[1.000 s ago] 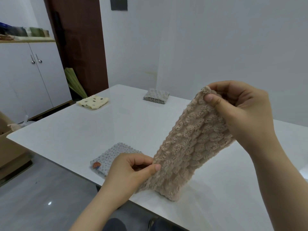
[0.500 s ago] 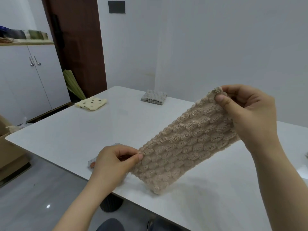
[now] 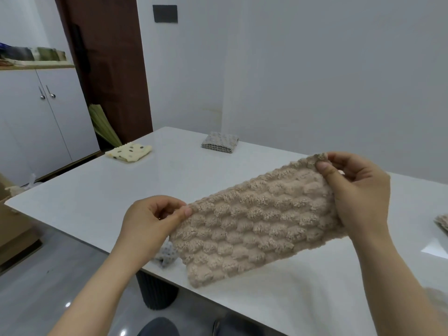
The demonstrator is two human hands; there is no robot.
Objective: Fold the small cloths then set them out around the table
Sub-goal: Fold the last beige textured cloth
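I hold a fluffy beige cloth [image 3: 254, 221] stretched out above the white table [image 3: 116, 190], folded to a long strip. My left hand [image 3: 150, 221] pinches its left upper corner and my right hand [image 3: 356, 190] pinches its right upper corner. A folded yellow cloth with dark dots [image 3: 129, 152] lies at the far left of the table. At the far edge rests a folded grey cloth [image 3: 220, 143]. A grey dotted cloth [image 3: 167, 254] peeks out under my left hand near the table's front edge. Another beige cloth [image 3: 442, 221] shows at the right edge.
A white cupboard [image 3: 41, 117] stands at the left beside a dark brown door [image 3: 109, 64]. A cardboard box [image 3: 12, 229] sits on the floor at the left. The table's dark round leg [image 3: 157, 294] is below the front edge.
Both hands have lowered and spread the beige cloth from a steep diagonal to a flatter, wider strip. My left hand now covers most of the grey dotted cloth.
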